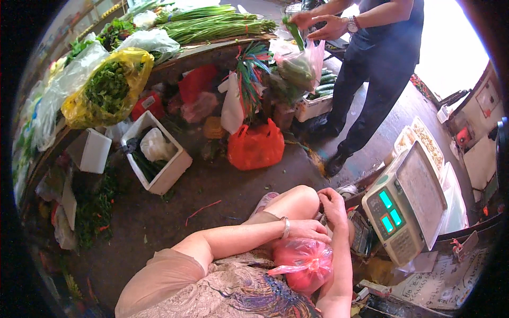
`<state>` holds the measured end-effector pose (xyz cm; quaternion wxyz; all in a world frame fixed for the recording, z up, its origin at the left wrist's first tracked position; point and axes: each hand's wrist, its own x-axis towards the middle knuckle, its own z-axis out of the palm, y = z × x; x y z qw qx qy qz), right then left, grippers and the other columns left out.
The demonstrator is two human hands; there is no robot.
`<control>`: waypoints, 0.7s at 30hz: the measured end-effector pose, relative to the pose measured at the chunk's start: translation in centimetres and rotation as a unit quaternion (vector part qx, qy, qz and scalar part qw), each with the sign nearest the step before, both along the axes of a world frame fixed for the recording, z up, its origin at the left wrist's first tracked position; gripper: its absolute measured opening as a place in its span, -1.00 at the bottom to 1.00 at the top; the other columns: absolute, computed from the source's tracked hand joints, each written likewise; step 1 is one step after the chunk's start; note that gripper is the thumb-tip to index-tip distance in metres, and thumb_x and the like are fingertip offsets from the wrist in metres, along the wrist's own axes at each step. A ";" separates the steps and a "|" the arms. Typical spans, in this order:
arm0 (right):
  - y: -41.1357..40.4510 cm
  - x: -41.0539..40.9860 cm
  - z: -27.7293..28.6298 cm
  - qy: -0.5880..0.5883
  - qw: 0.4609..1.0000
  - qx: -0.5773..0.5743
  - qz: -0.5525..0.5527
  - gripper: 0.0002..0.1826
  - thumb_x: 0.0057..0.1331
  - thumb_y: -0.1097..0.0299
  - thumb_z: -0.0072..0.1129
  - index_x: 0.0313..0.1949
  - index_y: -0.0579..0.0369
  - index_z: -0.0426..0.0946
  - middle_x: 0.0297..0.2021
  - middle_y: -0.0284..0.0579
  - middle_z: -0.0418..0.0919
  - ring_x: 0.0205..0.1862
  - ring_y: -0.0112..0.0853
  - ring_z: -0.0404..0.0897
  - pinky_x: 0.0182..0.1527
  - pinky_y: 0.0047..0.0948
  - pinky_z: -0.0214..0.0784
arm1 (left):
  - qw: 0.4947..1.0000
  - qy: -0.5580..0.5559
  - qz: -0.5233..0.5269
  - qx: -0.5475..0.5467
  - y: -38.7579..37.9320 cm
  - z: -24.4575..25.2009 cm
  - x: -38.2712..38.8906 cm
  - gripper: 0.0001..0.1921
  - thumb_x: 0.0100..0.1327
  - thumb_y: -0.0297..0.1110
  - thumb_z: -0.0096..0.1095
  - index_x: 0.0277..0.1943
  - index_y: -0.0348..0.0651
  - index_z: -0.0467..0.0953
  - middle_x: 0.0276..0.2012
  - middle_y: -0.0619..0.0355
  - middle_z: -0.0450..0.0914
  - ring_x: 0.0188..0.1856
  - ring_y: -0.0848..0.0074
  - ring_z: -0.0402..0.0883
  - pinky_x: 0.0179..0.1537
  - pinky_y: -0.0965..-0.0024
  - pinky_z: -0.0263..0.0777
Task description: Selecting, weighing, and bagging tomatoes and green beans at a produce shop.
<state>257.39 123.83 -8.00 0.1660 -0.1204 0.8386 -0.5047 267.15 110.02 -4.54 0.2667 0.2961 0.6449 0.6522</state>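
I sit with a bare knee raised and a knotted pink plastic bag (304, 260) in my lap, round reddish contents showing through it. My left hand (306, 230), with a silver bangle at the wrist, lies just above the bag, its fingertips by my right forearm. No grip on the bag is visible. My right hand (334, 204) rests by the knee, fingers bent and partly hidden, with nothing visible in it. Right of that hand stands a digital weighing scale (383, 222) with lit displays and a metal pan (423, 190).
A standing person (373, 75) handles a green vegetable above a pink plastic bag (306, 65). Long green stalks (214, 26) and a yellow bag of leafy greens (109, 85) lie on the stall. A white foam box (169, 173) and a red plastic bag (256, 147) stand on the floor.
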 end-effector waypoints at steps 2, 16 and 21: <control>-0.1 0.1 0.0 -0.011 1.000 -0.011 -0.005 -0.81 0.27 0.43 0.13 -0.19 0.26 0.58 -0.37 -0.07 0.63 -0.33 -0.43 0.54 -0.20 -0.43 0.40 | 0.999 0.041 -0.034 -0.006 -0.3 -0.9 -0.3 -0.40 0.01 -0.11 0.34 0.08 -0.28 0.47 -0.06 -0.03 0.54 -0.03 0.26 0.51 0.03 0.30 0.38; -0.1 0.2 0.8 -0.031 0.999 -0.044 -0.007 -0.85 0.27 0.49 0.09 -0.22 0.30 0.56 -0.47 -0.19 0.56 -0.42 -0.51 0.47 -0.31 -0.50 0.35 | 0.990 -0.124 -0.001 -0.066 0.9 -0.1 -0.6 -0.59 0.36 -0.10 0.11 -0.06 -0.36 0.56 -0.21 0.10 0.62 -0.12 0.51 0.53 -0.03 0.41 0.39; -0.3 0.5 1.3 -0.033 0.998 -0.047 -0.014 -0.85 0.27 0.49 0.09 -0.22 0.30 0.56 -0.46 -0.17 0.56 -0.41 -0.51 0.47 -0.30 -0.49 0.36 | 0.988 -0.133 0.001 -0.076 0.8 -0.3 -0.8 -0.54 0.32 -0.06 0.15 0.00 -0.36 0.57 -0.12 0.01 0.65 -0.05 0.42 0.57 0.04 0.36 0.39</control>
